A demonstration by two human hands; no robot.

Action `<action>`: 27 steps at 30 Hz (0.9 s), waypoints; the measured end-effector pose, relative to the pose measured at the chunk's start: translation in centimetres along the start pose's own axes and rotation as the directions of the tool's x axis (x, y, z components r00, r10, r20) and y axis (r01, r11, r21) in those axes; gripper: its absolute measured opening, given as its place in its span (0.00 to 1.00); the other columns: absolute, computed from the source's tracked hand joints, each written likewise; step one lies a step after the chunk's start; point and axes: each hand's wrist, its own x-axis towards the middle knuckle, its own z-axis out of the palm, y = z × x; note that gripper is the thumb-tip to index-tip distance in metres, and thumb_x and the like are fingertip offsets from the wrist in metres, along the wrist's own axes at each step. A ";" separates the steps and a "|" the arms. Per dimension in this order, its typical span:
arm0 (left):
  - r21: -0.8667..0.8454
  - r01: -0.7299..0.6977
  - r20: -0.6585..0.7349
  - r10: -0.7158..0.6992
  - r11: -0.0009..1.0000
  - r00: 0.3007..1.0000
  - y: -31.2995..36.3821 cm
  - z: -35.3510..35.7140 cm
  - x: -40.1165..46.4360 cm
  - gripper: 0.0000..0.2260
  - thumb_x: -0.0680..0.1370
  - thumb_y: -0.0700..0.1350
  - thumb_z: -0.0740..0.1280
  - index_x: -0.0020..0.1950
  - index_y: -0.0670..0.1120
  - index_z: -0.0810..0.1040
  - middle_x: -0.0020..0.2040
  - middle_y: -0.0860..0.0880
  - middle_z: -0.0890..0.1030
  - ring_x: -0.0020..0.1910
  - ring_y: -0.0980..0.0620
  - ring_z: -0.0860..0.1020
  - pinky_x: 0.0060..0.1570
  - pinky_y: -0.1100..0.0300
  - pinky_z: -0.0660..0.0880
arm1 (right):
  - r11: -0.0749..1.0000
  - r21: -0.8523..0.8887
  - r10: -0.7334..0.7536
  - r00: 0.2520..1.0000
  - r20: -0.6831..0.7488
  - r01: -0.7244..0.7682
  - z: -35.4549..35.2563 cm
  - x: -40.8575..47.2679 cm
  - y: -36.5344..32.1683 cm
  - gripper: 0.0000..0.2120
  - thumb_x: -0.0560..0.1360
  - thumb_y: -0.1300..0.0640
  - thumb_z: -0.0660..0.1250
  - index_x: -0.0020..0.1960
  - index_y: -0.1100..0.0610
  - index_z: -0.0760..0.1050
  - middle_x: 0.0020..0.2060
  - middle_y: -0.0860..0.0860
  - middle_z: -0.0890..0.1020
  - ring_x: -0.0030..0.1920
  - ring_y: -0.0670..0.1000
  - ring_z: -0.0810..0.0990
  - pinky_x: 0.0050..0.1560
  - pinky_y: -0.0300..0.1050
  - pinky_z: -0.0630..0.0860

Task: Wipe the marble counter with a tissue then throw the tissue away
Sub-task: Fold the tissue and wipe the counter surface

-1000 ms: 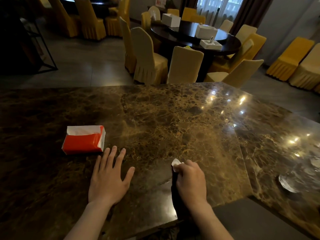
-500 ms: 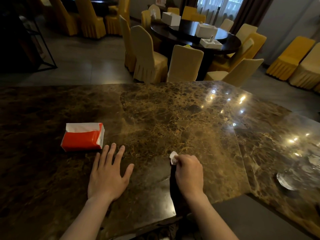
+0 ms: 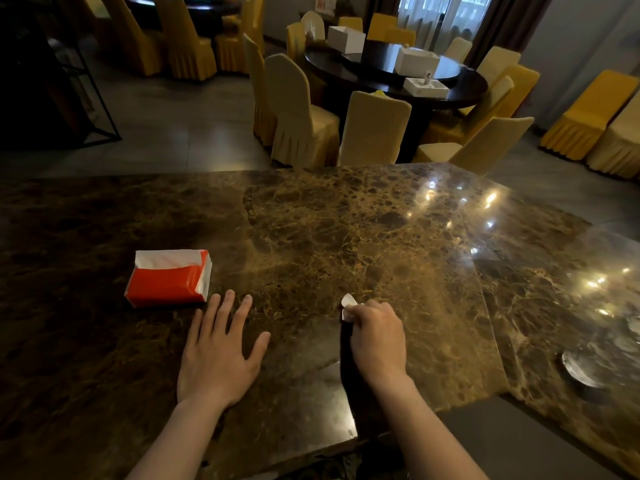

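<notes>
The fingers (image 3: 360, 311) of the right hand (image 3: 377, 337) are curled tight around a wadded tissue (image 3: 347, 305), pressed to the marble desk (image 3: 346, 230) near its front edge. The left hand (image 3: 216, 355) lies flat, fingers spread, holding nothing, just beside the red tissue pack (image 3: 168, 278). So small a wad could shred under pressure, leaving lint, and most of the desk looks unreached.

Beyond the tabletop's far edge, a dark round dining table (image 3: 398, 76) stands ringed by yellow-covered chairs (image 3: 301, 116) on a grey tiled floor (image 3: 180, 126). Curtained windows (image 3: 446, 15) glow behind; the room is dim.
</notes>
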 end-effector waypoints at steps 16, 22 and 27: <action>-0.009 -0.002 -0.007 0.002 1.000 1.000 -0.1 0.3 0.1 0.35 0.80 0.71 0.41 0.84 0.57 0.46 0.86 0.50 0.46 0.84 0.51 0.38 0.83 0.47 0.41 | 0.995 -0.051 0.082 0.997 -0.001 -0.082 -1.4 -1.7 1.6 0.13 0.73 0.69 0.67 0.52 0.57 0.85 0.41 0.51 0.81 0.44 0.52 0.76 0.42 0.47 0.75; 0.004 -0.006 -0.010 0.006 1.000 1.000 0.2 0.2 0.1 0.35 0.80 0.70 0.41 0.85 0.56 0.46 0.86 0.49 0.46 0.84 0.50 0.39 0.83 0.46 0.41 | 0.991 0.069 -0.123 0.987 0.105 0.116 0.9 -6.4 -4.6 0.09 0.73 0.66 0.70 0.48 0.55 0.85 0.42 0.49 0.81 0.43 0.48 0.75 0.39 0.38 0.68; -0.007 -0.007 -0.014 0.007 1.000 1.000 0.0 0.1 -0.1 0.35 0.80 0.70 0.42 0.85 0.57 0.46 0.86 0.50 0.46 0.84 0.51 0.39 0.83 0.47 0.41 | 0.979 0.071 -0.202 0.966 0.158 0.193 0.8 -6.4 -3.6 0.07 0.73 0.65 0.70 0.47 0.55 0.84 0.41 0.49 0.80 0.45 0.50 0.76 0.37 0.39 0.70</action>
